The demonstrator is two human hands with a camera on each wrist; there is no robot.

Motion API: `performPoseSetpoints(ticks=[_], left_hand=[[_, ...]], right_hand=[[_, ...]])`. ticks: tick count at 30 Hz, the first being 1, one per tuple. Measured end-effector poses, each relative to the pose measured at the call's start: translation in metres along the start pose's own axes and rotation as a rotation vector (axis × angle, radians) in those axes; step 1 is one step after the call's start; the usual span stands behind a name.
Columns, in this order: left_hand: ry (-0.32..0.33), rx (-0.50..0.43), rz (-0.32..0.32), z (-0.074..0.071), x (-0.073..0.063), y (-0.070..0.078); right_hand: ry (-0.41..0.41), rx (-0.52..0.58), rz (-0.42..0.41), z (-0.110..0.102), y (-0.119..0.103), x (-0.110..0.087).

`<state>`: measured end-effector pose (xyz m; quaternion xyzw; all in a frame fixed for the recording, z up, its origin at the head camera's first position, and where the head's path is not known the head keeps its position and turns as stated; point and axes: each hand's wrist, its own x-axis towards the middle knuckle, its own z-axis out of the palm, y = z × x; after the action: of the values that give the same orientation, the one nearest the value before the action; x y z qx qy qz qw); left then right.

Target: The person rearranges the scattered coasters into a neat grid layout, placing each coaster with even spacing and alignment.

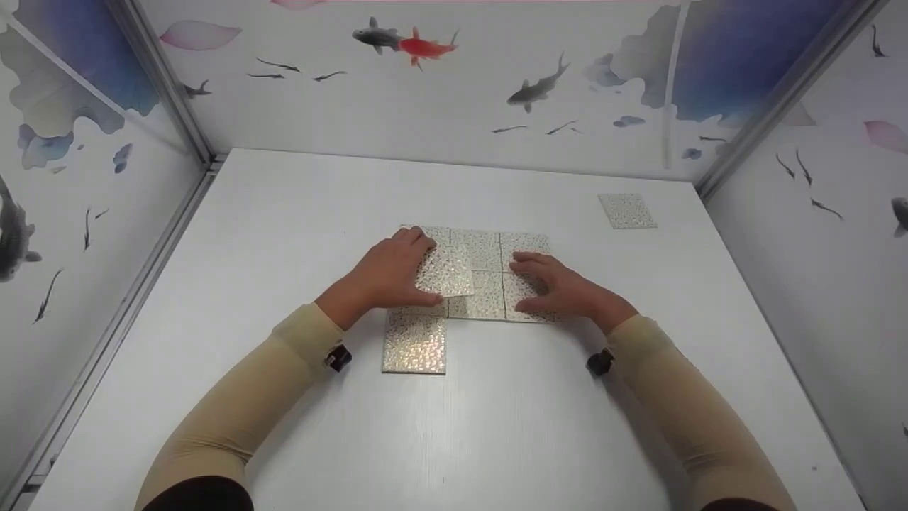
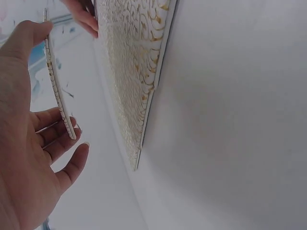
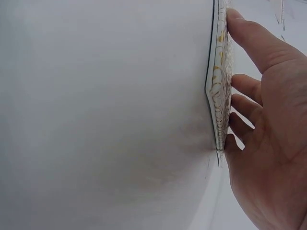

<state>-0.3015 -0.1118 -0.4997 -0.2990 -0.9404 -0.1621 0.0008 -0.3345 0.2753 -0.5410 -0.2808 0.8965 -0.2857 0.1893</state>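
My left hand (image 1: 391, 270) grips a square patterned tile (image 1: 447, 271) by its opposite edges, thumb on the near side and fingers on the far side. In the left wrist view this tile (image 2: 56, 86) is raised above the layer of tiles below. That layer (image 1: 486, 301) lies on the table in two rows of pale, speckled squares with thin dark seams. One shiny tile (image 1: 414, 344) adjoins it at the front left. With fingertips on the right-hand tiles, my right hand (image 1: 560, 285) rests with loosely bent fingers; the right wrist view shows its thumb (image 3: 259, 45) against the tile surface.
A single loose tile (image 1: 628, 211) lies at the back right of the white table (image 1: 496, 426). Panels painted with fish (image 1: 425, 48) stand along the back and both sides. Small black devices (image 1: 338, 358) are worn at the wrists.
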Motion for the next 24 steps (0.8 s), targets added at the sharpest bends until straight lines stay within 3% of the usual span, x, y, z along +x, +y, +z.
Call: performPoseSetpoints(ticks=[24], left_hand=[[-0.046, 0.099, 0.121, 0.019, -0.003, 0.055]], right_hand=[[-0.003, -0.011, 0.029, -0.001, -0.003, 0.001]])
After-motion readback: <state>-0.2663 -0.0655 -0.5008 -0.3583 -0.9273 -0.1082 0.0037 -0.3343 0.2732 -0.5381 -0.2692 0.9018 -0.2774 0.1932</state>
